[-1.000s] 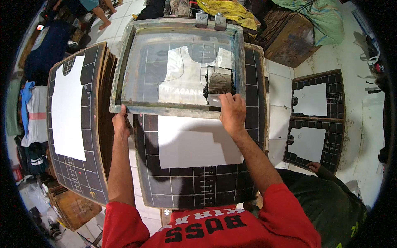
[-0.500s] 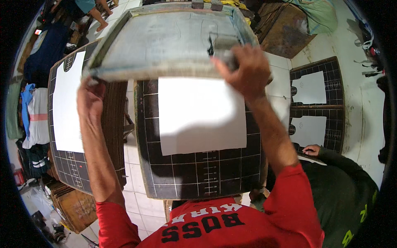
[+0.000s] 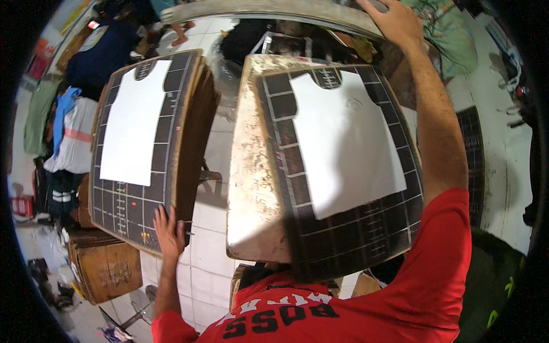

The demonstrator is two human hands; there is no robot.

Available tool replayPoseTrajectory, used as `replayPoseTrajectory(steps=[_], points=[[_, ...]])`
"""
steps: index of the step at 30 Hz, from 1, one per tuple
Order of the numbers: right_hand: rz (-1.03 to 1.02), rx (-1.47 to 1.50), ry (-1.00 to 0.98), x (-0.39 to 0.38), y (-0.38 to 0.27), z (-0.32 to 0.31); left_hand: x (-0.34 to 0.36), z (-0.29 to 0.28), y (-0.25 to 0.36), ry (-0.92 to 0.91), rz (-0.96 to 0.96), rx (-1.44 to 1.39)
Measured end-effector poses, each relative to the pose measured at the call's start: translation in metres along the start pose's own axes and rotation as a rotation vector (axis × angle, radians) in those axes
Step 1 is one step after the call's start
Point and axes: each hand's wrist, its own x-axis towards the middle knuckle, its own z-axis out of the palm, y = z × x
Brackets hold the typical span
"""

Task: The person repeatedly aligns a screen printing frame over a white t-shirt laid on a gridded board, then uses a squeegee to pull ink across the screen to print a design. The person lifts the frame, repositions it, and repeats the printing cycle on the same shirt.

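Observation:
My right hand (image 3: 396,24) is raised at the top, fingers wrapped around the near bar of a screen printing frame (image 3: 269,11); the frame is tipped up and mostly cut off. Below it, a black gridded board (image 3: 354,240) lies turned on a worn, pale tabletop (image 3: 251,188). On that board is a white shirt panel (image 3: 337,148) with a small faint round mark near its upper right. My left hand (image 3: 169,233) rests, fingers spread, on the near right corner of the left gridded board (image 3: 137,211), which carries another white shirt panel (image 3: 137,120).
Several boards are stacked (image 3: 191,137) under the left one. More brown boards (image 3: 111,274) stand at lower left. A person's dark sleeve (image 3: 492,286) shows at lower right, below another gridded board (image 3: 472,154) against the wall. Sacks and cloth (image 3: 71,137) line the left.
The frame has tipped up and away, uncovering the middle shirt panel and its mark. The middle board now sits turned. My left hand has left the frame and come down to the left board.

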Motion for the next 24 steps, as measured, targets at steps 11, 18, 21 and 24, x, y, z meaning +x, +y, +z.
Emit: replayPoseTrajectory(steps=[11, 18, 21, 24], points=[[0.091, -0.013, -0.201, 0.045, 0.012, 0.002, -0.074, -0.032, -0.018, -0.147, -0.031, 0.197], [0.109, -0.028, -0.199, 0.043, 0.016, 0.005, -0.028, -0.101, 0.047, -0.320, 0.122, 0.322], [0.108, -0.020, -0.199, 0.042, 0.014, 0.005, -0.030, -0.119, 0.129, -0.161, 0.286, 0.359], [0.102, -0.010, -0.165, 0.042, 0.013, 0.003, -0.049, -0.113, 0.179, -0.214, 0.339, -0.312]])
